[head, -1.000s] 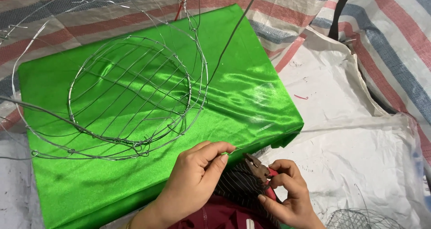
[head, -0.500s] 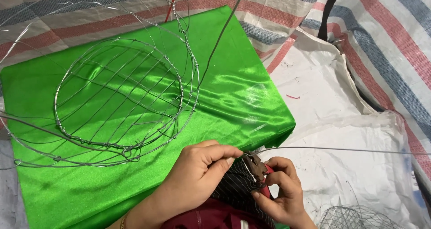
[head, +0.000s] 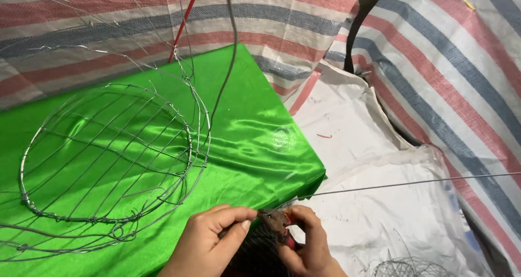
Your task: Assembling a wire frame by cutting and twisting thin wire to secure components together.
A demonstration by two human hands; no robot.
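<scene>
My left hand [head: 209,239] and my right hand [head: 306,244] meet at the bottom of the view, both pinching a small dark bundle of thin wire [head: 271,228]. A long straight wire [head: 412,183] runs from between my fingers out to the right edge. To the left, a round wire frame [head: 108,157] with several ribs lies on the shiny green cloth [head: 255,141], a short way from my left hand.
A white sack [head: 374,217] lies to the right on a striped red, blue and white tarp [head: 434,54]. A second wire frame [head: 407,267] shows at the bottom edge. A thin red rod [head: 184,22] and a dark cable [head: 230,54] cross the top.
The view has shifted, so the green cloth and frame sit further left. A long straight wire now stretches from my hands to the right edge. My hands stay together on the dark bundle.
</scene>
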